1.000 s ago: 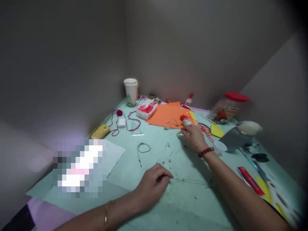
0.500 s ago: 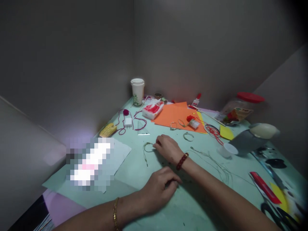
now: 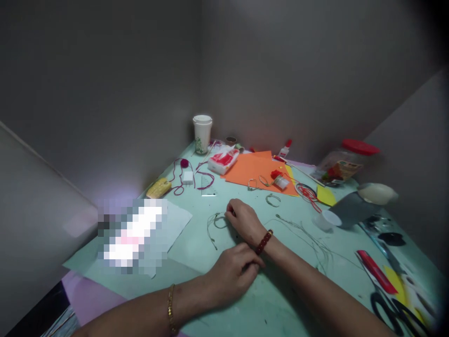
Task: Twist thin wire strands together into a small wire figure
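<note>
My right hand (image 3: 244,221) is closed, its fingertips pinched on one side of a thin green cord bracelet (image 3: 216,226). The bracelet's loop and knotted tails spread out to the left of the fingers, on the table. A red bead bracelet (image 3: 265,242) circles my right wrist. Just in front of that wrist rests my left hand (image 3: 235,270), its fingers curled in and nothing visible in them. Its knuckles come close to the beads; whether they touch, I cannot tell. Farther back lies another green cord bracelet (image 3: 273,200), and long loose cords (image 3: 308,236) trail off to the right.
Orange paper (image 3: 254,171) lies at the back, beside a tissue pack (image 3: 223,161) and a white cup (image 3: 202,135). Scissors (image 3: 387,311), a red cutter (image 3: 377,271), a small plastic cup (image 3: 327,220) and a red-lidded jar (image 3: 345,164) are on the right. White paper (image 3: 178,220) lies left.
The cord bracelet and its tails have shifted slightly down and left with my right fingers, and its loop looks smaller. My left hand stays about where it was. The view has turned slightly.
</note>
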The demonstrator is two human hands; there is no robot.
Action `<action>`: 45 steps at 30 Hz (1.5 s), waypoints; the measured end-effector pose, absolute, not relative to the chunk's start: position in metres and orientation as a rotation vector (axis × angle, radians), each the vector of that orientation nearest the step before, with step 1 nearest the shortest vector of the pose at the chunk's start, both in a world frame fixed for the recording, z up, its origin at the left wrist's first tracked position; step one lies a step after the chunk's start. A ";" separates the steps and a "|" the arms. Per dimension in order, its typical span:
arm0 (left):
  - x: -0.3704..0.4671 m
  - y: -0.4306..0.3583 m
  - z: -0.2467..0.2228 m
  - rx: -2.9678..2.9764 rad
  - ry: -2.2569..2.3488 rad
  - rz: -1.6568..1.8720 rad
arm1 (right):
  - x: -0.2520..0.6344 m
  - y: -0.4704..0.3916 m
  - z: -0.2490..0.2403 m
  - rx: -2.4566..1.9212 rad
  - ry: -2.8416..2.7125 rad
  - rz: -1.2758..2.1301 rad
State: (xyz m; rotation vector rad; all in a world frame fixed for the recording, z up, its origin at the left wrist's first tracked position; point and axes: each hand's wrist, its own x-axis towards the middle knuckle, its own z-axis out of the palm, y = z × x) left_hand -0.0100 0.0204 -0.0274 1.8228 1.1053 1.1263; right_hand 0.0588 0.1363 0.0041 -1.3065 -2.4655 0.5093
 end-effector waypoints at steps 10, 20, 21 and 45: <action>-0.011 0.023 -0.026 1.826 1.114 1.061 | 0.136 0.190 0.028 -1.370 -2.183 0.384; -0.011 0.024 -0.028 1.851 1.105 0.987 | 0.215 0.215 0.000 -1.646 -2.121 0.282; -0.011 0.024 -0.029 1.856 1.103 0.982 | 0.212 0.214 -0.003 -1.638 -2.136 0.285; -0.018 0.028 -0.021 1.757 1.236 1.217 | 0.181 0.132 0.048 -1.274 -1.891 1.131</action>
